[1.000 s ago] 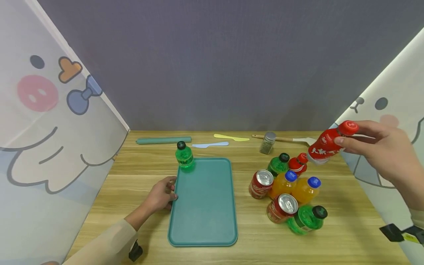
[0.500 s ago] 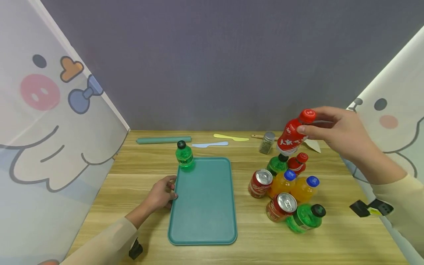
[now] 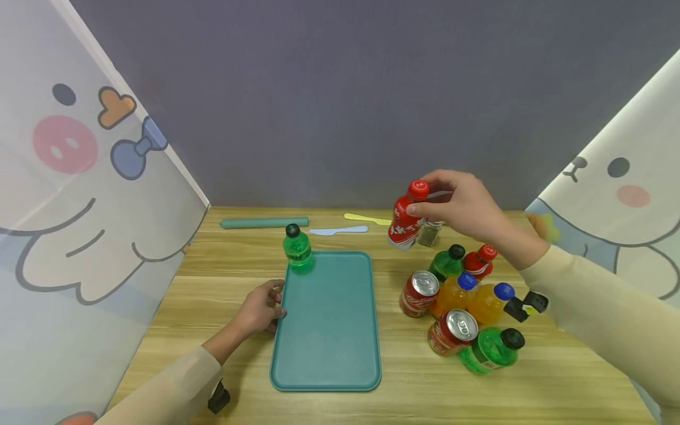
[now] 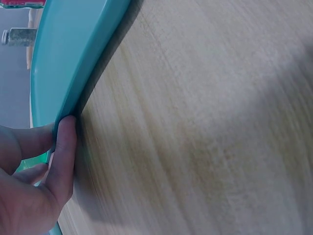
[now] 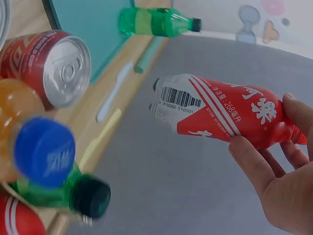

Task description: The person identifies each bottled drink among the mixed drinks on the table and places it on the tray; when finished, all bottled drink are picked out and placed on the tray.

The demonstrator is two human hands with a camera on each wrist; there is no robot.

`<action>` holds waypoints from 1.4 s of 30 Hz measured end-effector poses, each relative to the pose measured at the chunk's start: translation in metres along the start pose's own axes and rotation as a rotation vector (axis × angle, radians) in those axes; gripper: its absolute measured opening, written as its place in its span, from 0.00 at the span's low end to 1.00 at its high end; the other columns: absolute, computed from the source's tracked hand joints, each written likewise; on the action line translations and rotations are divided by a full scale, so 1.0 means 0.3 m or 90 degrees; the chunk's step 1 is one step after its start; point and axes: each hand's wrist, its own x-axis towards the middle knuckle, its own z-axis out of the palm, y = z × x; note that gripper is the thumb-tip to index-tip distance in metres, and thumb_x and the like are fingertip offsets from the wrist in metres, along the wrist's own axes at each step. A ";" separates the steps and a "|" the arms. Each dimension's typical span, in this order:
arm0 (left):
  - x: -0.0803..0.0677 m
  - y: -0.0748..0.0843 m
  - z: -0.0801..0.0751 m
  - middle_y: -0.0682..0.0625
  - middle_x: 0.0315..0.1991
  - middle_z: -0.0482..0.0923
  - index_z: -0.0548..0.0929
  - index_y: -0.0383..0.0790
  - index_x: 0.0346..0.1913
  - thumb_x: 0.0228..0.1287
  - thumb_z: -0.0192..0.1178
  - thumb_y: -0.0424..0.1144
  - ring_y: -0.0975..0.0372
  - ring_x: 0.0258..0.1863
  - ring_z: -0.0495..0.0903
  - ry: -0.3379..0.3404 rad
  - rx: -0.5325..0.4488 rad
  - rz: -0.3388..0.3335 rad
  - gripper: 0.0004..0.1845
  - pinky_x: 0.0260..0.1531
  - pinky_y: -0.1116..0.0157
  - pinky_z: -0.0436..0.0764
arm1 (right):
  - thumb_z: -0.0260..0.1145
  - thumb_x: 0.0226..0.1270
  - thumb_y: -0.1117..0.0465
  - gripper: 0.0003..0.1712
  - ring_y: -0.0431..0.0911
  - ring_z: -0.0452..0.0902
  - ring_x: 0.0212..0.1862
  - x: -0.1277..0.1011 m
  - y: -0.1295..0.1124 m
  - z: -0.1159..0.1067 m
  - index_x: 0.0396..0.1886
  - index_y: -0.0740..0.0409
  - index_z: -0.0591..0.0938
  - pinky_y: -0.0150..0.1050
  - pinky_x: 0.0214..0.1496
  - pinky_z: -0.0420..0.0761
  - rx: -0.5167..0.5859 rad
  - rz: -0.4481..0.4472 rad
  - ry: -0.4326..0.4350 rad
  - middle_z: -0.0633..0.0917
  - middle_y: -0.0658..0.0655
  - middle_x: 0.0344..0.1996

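My right hand [image 3: 463,202] grips a red soda bottle [image 3: 406,219] by its upper part, below the red cap. The bottle hangs tilted in the air at the back, overlapping a small seasoning jar [image 3: 429,233] in the head view. Its barcode and white lower band show in the right wrist view. A teal tray [image 3: 328,324] lies flat on the table, and my left hand [image 3: 259,309] pinches its left rim between thumb and fingers [image 4: 66,134]. On the tray's far left corner stands a green soda bottle [image 3: 297,248] with a black cap.
Right of the tray cluster two red cans [image 3: 419,294], two orange drink bottles [image 3: 487,304], two green bottles [image 3: 491,349] and another red bottle [image 3: 479,263]. Along the back lie a teal rod [image 3: 264,222], a blue knife [image 3: 338,230] and a yellow knife [image 3: 366,219].
My right hand has carried the red soda bottle leftward from the far right, past the bottle cluster, to the front of the seasoning jar. My left hand and the tray have stayed put.
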 end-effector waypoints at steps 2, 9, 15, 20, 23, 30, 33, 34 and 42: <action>-0.002 0.002 0.000 0.39 0.45 0.74 0.65 0.30 0.74 0.61 0.63 0.17 0.56 0.33 0.80 0.001 -0.001 -0.002 0.37 0.20 0.57 0.88 | 0.78 0.62 0.49 0.26 0.54 0.85 0.54 0.032 -0.001 0.036 0.57 0.52 0.82 0.39 0.45 0.91 0.009 -0.005 -0.014 0.84 0.56 0.53; 0.000 -0.001 0.003 0.39 0.45 0.74 0.66 0.31 0.74 0.61 0.63 0.18 0.57 0.33 0.80 0.007 0.005 -0.004 0.37 0.20 0.57 0.88 | 0.79 0.61 0.53 0.25 0.53 0.85 0.50 0.117 0.000 0.161 0.55 0.52 0.82 0.46 0.44 0.91 0.040 -0.013 -0.054 0.84 0.57 0.53; 0.002 -0.002 0.003 0.39 0.45 0.74 0.66 0.30 0.74 0.61 0.63 0.17 0.57 0.32 0.80 0.003 -0.001 0.004 0.37 0.20 0.57 0.88 | 0.79 0.61 0.53 0.23 0.51 0.85 0.50 0.172 0.005 0.267 0.53 0.50 0.81 0.44 0.43 0.91 0.035 -0.012 -0.087 0.85 0.55 0.51; 0.002 -0.004 0.000 0.39 0.45 0.73 0.65 0.29 0.73 0.60 0.63 0.17 0.56 0.33 0.81 -0.005 0.003 0.014 0.37 0.20 0.57 0.88 | 0.80 0.59 0.53 0.22 0.50 0.85 0.47 0.216 0.017 0.354 0.50 0.50 0.81 0.42 0.40 0.90 0.016 -0.019 -0.088 0.86 0.54 0.49; 0.002 -0.001 0.000 0.39 0.44 0.73 0.65 0.29 0.73 0.60 0.63 0.18 0.56 0.33 0.81 -0.002 0.007 0.014 0.37 0.20 0.58 0.88 | 0.80 0.58 0.53 0.21 0.50 0.84 0.48 0.239 0.021 0.405 0.48 0.50 0.81 0.44 0.42 0.89 -0.004 -0.026 -0.086 0.87 0.53 0.48; 0.006 0.002 0.004 0.40 0.44 0.73 0.66 0.30 0.73 0.60 0.64 0.17 0.57 0.33 0.80 0.008 0.004 0.008 0.37 0.20 0.57 0.88 | 0.81 0.57 0.55 0.21 0.49 0.81 0.49 0.266 0.024 0.506 0.46 0.50 0.81 0.45 0.48 0.87 -0.035 -0.026 -0.097 0.87 0.51 0.44; 0.009 0.002 0.002 0.40 0.44 0.73 0.66 0.31 0.73 0.60 0.64 0.17 0.57 0.32 0.80 0.010 0.004 0.007 0.37 0.19 0.57 0.88 | 0.81 0.57 0.55 0.20 0.48 0.81 0.47 0.273 0.026 0.546 0.44 0.50 0.80 0.42 0.44 0.87 -0.032 -0.025 -0.107 0.86 0.51 0.43; 0.010 0.002 0.002 0.40 0.44 0.73 0.66 0.31 0.73 0.60 0.64 0.17 0.57 0.32 0.80 0.010 0.004 0.007 0.37 0.19 0.57 0.88 | 0.81 0.57 0.55 0.19 0.47 0.81 0.46 0.274 0.026 0.558 0.44 0.49 0.80 0.41 0.43 0.87 -0.031 -0.026 -0.112 0.85 0.51 0.43; 0.012 -0.004 0.001 0.40 0.44 0.73 0.66 0.31 0.73 0.60 0.64 0.17 0.57 0.31 0.81 0.009 0.006 0.007 0.38 0.20 0.57 0.88 | 0.81 0.57 0.56 0.19 0.47 0.81 0.46 0.283 0.024 0.628 0.42 0.52 0.80 0.39 0.43 0.86 -0.064 -0.039 -0.125 0.86 0.52 0.43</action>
